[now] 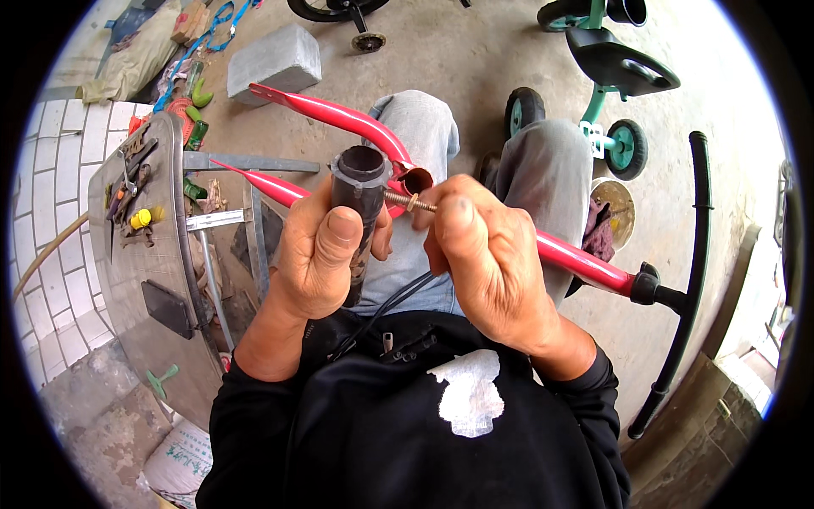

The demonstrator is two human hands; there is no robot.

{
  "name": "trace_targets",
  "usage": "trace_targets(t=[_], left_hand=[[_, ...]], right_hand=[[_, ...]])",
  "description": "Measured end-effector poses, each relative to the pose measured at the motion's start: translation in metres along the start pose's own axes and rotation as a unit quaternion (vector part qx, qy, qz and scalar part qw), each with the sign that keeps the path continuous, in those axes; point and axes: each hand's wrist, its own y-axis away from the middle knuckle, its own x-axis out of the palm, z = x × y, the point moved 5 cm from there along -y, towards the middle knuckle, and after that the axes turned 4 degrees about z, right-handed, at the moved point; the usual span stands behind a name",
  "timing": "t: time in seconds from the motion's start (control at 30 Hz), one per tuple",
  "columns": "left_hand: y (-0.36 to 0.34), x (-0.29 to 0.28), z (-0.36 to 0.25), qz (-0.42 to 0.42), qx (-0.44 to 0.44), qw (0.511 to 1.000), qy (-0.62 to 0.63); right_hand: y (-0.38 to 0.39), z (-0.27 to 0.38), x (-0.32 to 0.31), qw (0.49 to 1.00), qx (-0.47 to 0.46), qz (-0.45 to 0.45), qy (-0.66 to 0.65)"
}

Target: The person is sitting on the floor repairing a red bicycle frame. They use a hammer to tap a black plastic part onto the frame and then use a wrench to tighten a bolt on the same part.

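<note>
My left hand (298,259) is wrapped round a thick black tube (359,193), held upright with its hollow end up. My right hand (500,271) is closed, its fingers pinching a threaded bolt (398,198) that carries a brass-coloured nut. The bolt's far end points at the side of the black tube; whether it enters the tube I cannot tell. Behind the hands lies a red bike frame (585,259) with two tapering prongs and an open round socket (415,181). At its right end is a black handlebar (700,229). Black cables (398,293) hang below my hands.
On my left stands a metal-topped stool (170,280) with hand tools (127,187), a yellow piece and a dark flat case. A concrete block (275,64) sits ahead. A teal child's trike (615,76) and a bucket with cloth (612,212) are beyond my right knee.
</note>
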Motion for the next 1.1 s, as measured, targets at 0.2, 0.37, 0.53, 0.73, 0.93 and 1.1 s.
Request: trace_targets(t=[0.2, 0.37, 0.53, 0.73, 0.93, 1.1], left_hand=[[0.003, 0.003, 0.0, -0.015, -0.045, 0.999, 0.009], [0.002, 0.006, -0.001, 0.021, -0.072, 0.997, 0.01], [-0.001, 0.013, -0.006, 0.011, -0.09, 0.996, 0.012], [0.0, 0.01, -0.004, 0.03, -0.058, 0.995, -0.08], [-0.001, 0.008, -0.005, 0.03, -0.06, 0.995, -0.071], [0.0, 0.006, -0.001, -0.007, -0.082, 0.996, 0.022]], right_hand=[[-0.001, 0.006, -0.003, 0.957, -0.171, -0.033, 0.233], [0.003, 0.008, -0.003, 0.911, -0.224, -0.061, 0.342], [0.007, 0.011, -0.006, 0.885, -0.264, -0.046, 0.38], [0.004, 0.006, -0.006, 0.993, -0.069, -0.023, 0.098], [0.008, -0.001, -0.004, 0.997, 0.058, 0.005, -0.058], [0.01, 0.002, -0.011, 0.979, -0.077, -0.061, 0.178]])
